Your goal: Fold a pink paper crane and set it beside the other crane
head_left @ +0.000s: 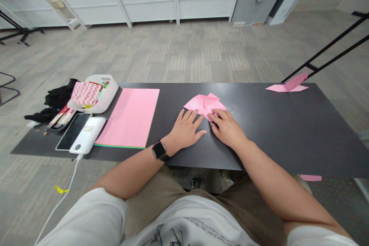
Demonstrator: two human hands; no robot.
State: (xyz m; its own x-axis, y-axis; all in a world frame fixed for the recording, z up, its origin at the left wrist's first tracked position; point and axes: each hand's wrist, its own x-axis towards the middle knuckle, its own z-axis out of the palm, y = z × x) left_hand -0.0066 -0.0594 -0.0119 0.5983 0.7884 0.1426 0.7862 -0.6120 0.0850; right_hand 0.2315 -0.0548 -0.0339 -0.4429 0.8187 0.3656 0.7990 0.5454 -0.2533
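A piece of folded pink paper (204,103) lies on the dark table, creased down its middle, with pointed flaps at its sides and top. My left hand (186,130) rests flat with fingers spread, the fingertips at the paper's lower left edge and the thumb out to the side. Curled over the lower right part of the paper is my right hand (227,128), its thumb and index finger close together at the bottom tip. The fingers partly hide the paper's lower edge.
On the left lie a stack of coloured paper (131,117) with pink on top, a white power bank (88,134) with a cable, a phone (73,132) and a white basket (108,96). A folded pink paper shape (288,86) sits at the table's (288,134) far right edge.
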